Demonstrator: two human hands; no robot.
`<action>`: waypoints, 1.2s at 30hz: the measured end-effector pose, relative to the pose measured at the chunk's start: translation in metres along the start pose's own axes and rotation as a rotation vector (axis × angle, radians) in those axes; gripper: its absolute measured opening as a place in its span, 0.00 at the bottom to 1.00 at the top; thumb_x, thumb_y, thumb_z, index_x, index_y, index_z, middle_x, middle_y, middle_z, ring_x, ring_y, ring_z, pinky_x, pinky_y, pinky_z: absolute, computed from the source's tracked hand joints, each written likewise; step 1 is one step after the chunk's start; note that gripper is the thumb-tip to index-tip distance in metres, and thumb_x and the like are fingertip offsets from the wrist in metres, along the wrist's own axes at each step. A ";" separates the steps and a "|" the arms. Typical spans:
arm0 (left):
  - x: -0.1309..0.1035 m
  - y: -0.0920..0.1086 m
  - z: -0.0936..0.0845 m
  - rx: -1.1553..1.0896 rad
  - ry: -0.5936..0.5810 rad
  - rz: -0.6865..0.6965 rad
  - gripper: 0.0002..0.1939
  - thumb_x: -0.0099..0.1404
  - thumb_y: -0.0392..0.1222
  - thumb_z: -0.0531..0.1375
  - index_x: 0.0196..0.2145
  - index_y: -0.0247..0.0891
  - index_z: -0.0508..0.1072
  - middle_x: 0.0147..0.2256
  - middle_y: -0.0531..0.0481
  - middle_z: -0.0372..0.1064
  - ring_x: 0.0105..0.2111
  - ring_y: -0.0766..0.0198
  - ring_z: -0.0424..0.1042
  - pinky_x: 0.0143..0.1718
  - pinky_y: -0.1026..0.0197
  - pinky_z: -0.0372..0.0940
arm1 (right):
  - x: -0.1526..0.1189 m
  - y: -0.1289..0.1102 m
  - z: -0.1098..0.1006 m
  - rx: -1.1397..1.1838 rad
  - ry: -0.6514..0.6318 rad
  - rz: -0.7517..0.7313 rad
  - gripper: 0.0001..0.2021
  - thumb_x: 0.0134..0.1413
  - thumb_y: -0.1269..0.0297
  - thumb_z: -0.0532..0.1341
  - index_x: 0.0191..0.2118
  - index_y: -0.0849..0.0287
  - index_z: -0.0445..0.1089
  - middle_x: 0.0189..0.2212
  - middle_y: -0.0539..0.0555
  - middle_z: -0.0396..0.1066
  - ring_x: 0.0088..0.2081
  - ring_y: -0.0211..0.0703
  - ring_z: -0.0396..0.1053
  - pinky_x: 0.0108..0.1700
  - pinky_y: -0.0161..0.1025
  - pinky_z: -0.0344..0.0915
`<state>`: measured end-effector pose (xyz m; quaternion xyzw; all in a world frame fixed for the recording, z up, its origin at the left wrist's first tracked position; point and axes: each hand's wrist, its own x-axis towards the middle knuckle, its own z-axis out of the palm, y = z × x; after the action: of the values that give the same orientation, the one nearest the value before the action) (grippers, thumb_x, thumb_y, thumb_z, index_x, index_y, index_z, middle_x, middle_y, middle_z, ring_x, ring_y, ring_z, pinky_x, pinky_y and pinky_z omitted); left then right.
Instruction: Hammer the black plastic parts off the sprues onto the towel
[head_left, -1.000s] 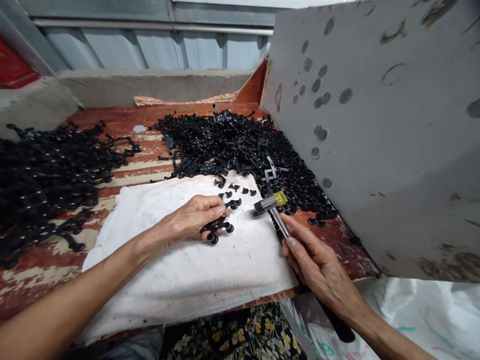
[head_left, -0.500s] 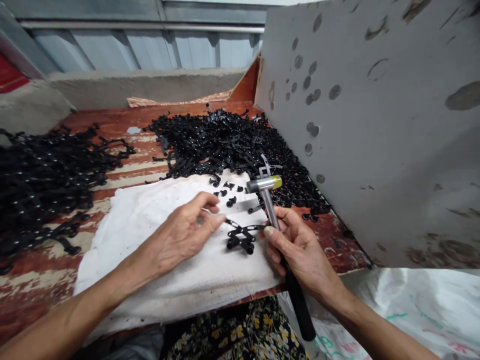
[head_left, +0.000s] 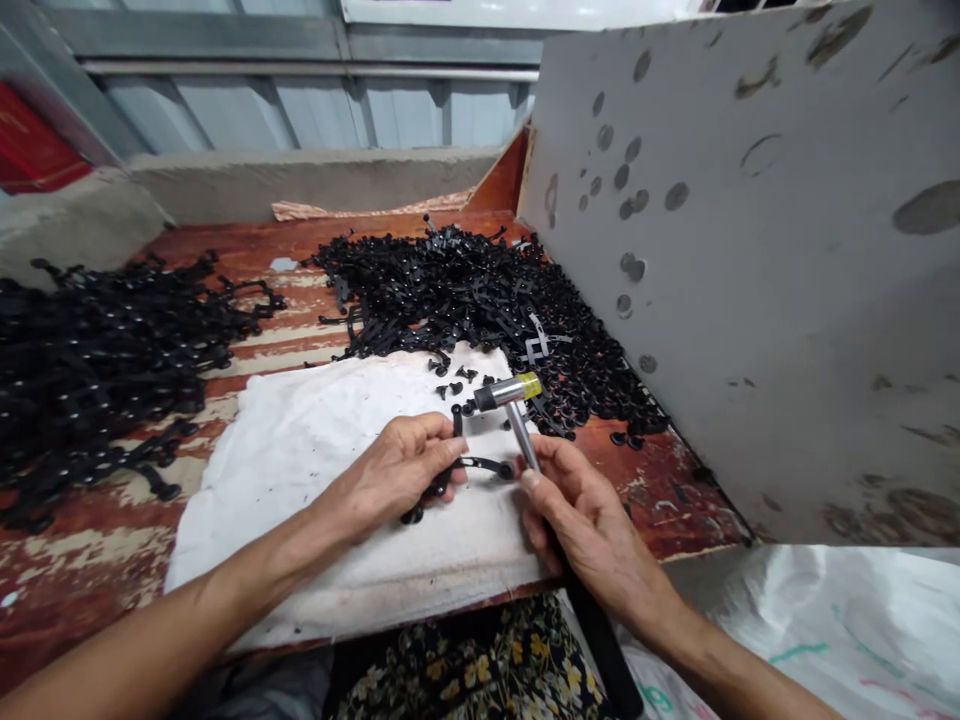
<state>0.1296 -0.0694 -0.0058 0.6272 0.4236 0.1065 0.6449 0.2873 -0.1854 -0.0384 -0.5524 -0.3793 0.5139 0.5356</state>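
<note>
My left hand [head_left: 409,460] is closed on a black jointed linkage piece [head_left: 484,463], whose thin slotted arms stick out past the fingers to the top and right. Part of the piece is hidden by the hand. My right hand [head_left: 574,500] wraps round a small mallet [head_left: 520,432] with a metal head, one dark face, one yellow face and a black handle. The mallet head stands above the white cloth [head_left: 322,450]. The right fingertips are close to the end of the linkage's arm; I cannot tell whether they touch it. Several small black knobs [head_left: 454,388] lie on the cloth.
A large heap of black parts [head_left: 442,290] lies behind the cloth, with a grey bracket [head_left: 536,340] on it. Another heap of black linkages [head_left: 97,350] sits at left. A stained grey board [head_left: 720,270] rises at right. White sacking [head_left: 825,620] is below it.
My left hand has taken hold of the black linkage and the piece has turned in its grip. The mallet has shifted slightly left and down with my right hand. The view has moved a little.
</note>
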 end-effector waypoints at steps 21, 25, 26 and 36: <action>0.029 0.008 -0.023 0.094 -0.125 -0.048 0.17 0.58 0.53 0.60 0.29 0.34 0.67 0.18 0.56 0.62 0.14 0.76 0.54 0.14 0.71 0.45 | -0.010 0.013 -0.021 0.295 0.126 0.124 0.18 0.52 0.50 0.68 0.43 0.54 0.67 0.28 0.44 0.65 0.16 0.26 0.54 0.12 0.24 0.57; 0.030 0.008 -0.022 0.114 -0.127 -0.041 0.16 0.59 0.53 0.60 0.28 0.35 0.66 0.18 0.56 0.62 0.13 0.75 0.54 0.14 0.70 0.44 | -0.010 0.015 -0.022 0.288 0.118 0.115 0.17 0.53 0.51 0.67 0.43 0.54 0.67 0.28 0.44 0.65 0.16 0.26 0.53 0.12 0.25 0.56; 0.029 0.008 -0.022 0.118 -0.128 -0.043 0.16 0.59 0.52 0.59 0.28 0.35 0.65 0.18 0.56 0.61 0.13 0.75 0.53 0.14 0.70 0.44 | -0.010 0.015 -0.022 0.288 0.115 0.115 0.17 0.53 0.51 0.67 0.43 0.54 0.67 0.28 0.44 0.65 0.16 0.26 0.53 0.12 0.25 0.56; 0.029 0.009 -0.019 0.159 -0.105 -0.033 0.14 0.61 0.48 0.57 0.25 0.36 0.64 0.18 0.56 0.61 0.14 0.75 0.53 0.15 0.70 0.45 | -0.010 0.014 -0.022 0.302 0.107 0.119 0.16 0.54 0.51 0.67 0.43 0.53 0.66 0.29 0.44 0.65 0.17 0.26 0.53 0.12 0.24 0.56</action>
<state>0.1380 -0.0348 -0.0071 0.6740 0.4064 0.0289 0.6162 0.3051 -0.2016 -0.0533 -0.5139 -0.2354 0.5659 0.6003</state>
